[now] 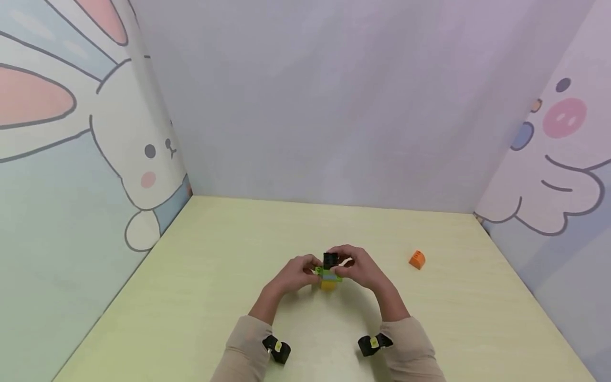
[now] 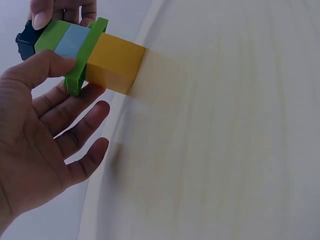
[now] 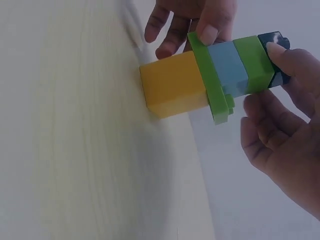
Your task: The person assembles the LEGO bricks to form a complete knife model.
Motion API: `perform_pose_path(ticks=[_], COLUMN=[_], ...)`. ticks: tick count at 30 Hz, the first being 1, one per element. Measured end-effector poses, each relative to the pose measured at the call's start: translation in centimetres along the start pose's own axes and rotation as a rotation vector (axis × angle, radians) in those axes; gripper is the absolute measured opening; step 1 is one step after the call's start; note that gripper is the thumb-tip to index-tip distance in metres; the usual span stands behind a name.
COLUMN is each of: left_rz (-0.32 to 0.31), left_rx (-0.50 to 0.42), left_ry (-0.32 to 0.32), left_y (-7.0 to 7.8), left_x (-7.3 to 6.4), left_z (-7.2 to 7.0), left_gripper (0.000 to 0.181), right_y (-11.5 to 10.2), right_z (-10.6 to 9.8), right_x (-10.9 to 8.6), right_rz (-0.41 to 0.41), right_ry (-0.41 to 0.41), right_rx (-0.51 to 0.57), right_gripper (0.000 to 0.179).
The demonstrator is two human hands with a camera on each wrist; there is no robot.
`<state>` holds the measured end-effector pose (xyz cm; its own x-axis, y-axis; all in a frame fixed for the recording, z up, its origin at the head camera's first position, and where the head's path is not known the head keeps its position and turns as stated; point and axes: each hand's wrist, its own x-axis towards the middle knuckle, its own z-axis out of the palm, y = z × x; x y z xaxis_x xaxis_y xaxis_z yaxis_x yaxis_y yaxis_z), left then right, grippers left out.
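A small tower of toy building bricks stands on the table between my hands. From the bottom up it has a yellow block (image 3: 175, 85), a wide green plate (image 3: 205, 75), a light blue brick (image 3: 228, 69), a green brick (image 3: 254, 57) and a black brick (image 1: 330, 260). My left hand (image 1: 297, 273) pinches the green plate from the left, its lower fingers spread in the left wrist view. With thumb and fingers my right hand (image 1: 360, 268) grips the black brick at the top. The fingers behind the tower are partly hidden.
An orange brick (image 1: 417, 260) with a curved side lies on the pale wooden table (image 1: 229, 233), right of my hands. A plain curtain (image 1: 315, 106) hangs behind the table, and cartoon-printed panels stand at both sides. Black camera mounts (image 1: 277, 349) sit on both wrists.
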<state>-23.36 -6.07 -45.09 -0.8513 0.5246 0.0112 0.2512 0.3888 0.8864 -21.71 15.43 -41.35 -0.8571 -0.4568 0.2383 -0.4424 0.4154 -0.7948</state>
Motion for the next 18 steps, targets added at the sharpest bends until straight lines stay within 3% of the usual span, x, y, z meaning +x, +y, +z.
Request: perform_pose_path(ticks=[4, 10, 13, 18], left_rz=[0.008, 0.011, 0.015, 0.007], left_rx=[0.031, 0.018, 0.004, 0.022], left_ry=[-0.002, -0.008, 0.001, 0.012], left_y=[0.1, 0.3, 0.3, 0.4], left_x=[0.1, -0.1, 0.0, 0.2], left_z=[-0.1, 0.0, -0.1, 0.0], left_gripper=[0.025, 0.026, 0.026, 0.027], right_y=[-0.4, -2.9, -2.5, 0.1], right_z=[0.0, -0.2, -0.3, -1.2], right_x=[-0.3, -1.3, -1.7, -2.6], right_rz=[0.043, 0.072, 0.101, 0.148], right_ry=[-0.025, -0.042, -0.006, 0.057], right_rx=[0.094, 0.117, 0.125, 0.094], right_gripper=[0.043, 0.051, 0.056, 0.057])
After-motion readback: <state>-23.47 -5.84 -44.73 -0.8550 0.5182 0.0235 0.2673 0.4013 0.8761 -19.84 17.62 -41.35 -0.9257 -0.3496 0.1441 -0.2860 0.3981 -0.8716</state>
